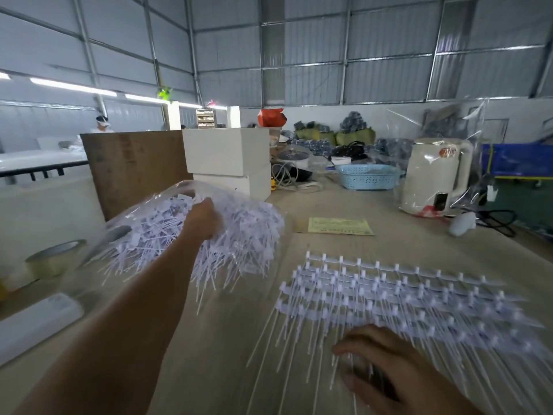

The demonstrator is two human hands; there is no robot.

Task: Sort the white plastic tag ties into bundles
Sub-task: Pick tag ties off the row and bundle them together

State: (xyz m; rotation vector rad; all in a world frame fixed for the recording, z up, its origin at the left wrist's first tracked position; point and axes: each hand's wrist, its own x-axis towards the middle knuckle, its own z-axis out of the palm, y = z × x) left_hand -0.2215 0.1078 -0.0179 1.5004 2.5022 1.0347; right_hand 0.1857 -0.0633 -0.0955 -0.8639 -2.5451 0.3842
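Tag ties under right hand

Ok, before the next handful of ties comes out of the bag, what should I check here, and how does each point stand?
1. Left hand is on the loose ties in the clear bag: ok.
2. Whether its fingers have closed on ties: cannot tell.
3. Right hand rests on the tails of the laid-out rows of ties: ok.
4. Rows lie aligned, heads away from the person: ok.
5. Bare table between bag and rows: ok.
6. Tape roll is beside the bag, off the rows: ok.
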